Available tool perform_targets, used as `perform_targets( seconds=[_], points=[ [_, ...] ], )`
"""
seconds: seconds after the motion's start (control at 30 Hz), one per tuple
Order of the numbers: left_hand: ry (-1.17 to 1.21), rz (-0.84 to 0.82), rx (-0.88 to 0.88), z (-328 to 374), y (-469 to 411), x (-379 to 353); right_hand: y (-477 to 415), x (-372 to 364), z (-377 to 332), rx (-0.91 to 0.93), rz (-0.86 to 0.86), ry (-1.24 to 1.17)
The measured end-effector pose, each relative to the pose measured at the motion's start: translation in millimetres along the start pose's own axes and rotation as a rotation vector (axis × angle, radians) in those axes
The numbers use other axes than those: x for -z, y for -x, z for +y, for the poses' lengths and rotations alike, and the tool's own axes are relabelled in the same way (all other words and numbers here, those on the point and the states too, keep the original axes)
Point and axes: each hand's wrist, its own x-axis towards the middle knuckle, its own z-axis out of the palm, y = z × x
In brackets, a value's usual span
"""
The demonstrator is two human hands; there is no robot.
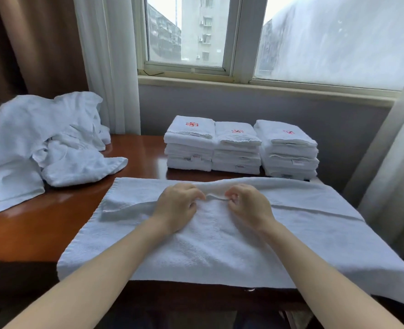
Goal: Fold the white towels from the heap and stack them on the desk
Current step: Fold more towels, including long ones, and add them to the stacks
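Both the left grip (pixel 177 206) and right grip (pixel 249 206) pinch the folded edge of the white towel (pixel 220 248) spread on the desk (pixel 42 224).

Place: most likely a hotel guest room, going by what you have before you.
Linen: three stacks (pixel 237 148) of identical folded white towels, each top one bearing the same red embroidered logo (pixel 191 124), and small labels (pixel 298 162) show at some folds. A heap (pixel 42 143) of loose white ones is on your left, with one towel (pixel 220 245) spread before you.
Furniture: polished red-brown desk (pixel 30 229) set under a window (pixel 186 32).
Drapery: brown curtain (pixel 30 43) beside a white sheer (pixel 106 62).
Outlook: grey apartment blocks (pixel 205 27).
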Motion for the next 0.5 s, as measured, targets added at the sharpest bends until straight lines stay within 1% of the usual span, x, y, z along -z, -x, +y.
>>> perform_targets(
  seconds=[0.23, 0.37, 0.43, 0.5],
  points=[
    [-0.099, 0.036, 0.095, -6, -11, -8, -7, -1, 9, 0.011, 0.013, 0.085],
    [-0.15, 0.004, 0.128, -8, -18, -9, -10, -4, 10, 0.035, 0.052, 0.176],
    [-0.175, 0.004, 0.126, -8, -20, -9, -11, -3, 10, 0.049, 0.104, 0.162],
    [-0.212, 0.013, 0.119, -8, -21, -8, -10, 1, 9, 0.079, 0.146, 0.084]
  ],
)
